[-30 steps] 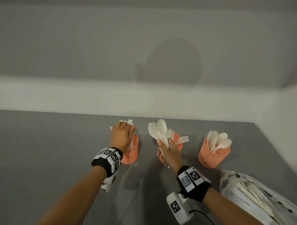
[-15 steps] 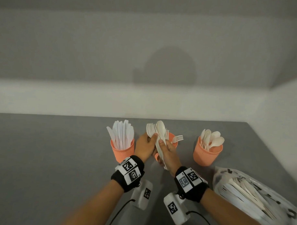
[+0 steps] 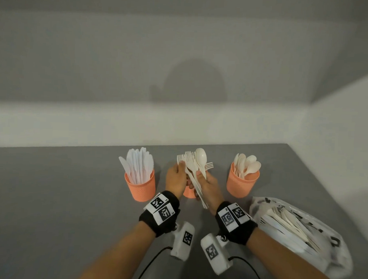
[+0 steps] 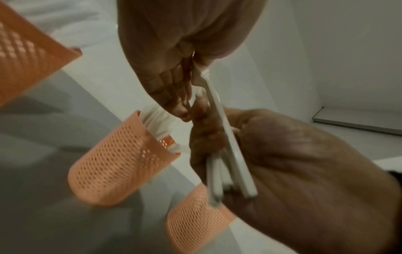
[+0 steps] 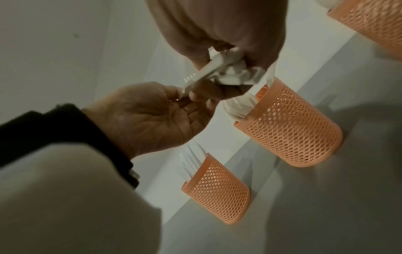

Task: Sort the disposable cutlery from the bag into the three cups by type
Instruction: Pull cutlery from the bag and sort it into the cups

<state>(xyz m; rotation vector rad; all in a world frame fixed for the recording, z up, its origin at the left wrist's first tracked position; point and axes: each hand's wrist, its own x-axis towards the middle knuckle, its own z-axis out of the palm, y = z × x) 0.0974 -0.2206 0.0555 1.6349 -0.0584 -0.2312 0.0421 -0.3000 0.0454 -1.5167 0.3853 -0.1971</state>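
Three orange mesh cups stand in a row in the head view: the left cup [image 3: 140,188] holds knives, the middle cup [image 3: 189,194] is mostly hidden behind my hands, and the right cup [image 3: 242,184] holds spoons. My right hand [image 3: 201,178] grips a bundle of white forks and one spoon [image 3: 195,167] above the middle cup. My left hand [image 3: 180,167] pinches a fork [image 3: 180,159] at the bundle's left edge. In the right wrist view the left hand [image 5: 185,98] pinches that fork [image 5: 195,80] near its tines. The bundle's handles [image 4: 228,163] show in the left wrist view.
A translucent plastic bag [image 3: 321,244] with more cutlery lies on the grey table [image 3: 51,197] at my right forearm. A pale wall runs behind the cups, and the table's right edge is just past the bag.
My left hand left the knife cup, where the knives now stand, and moved right to the bundle. It now pinches a fork there. The right hand stayed put with the bundle.
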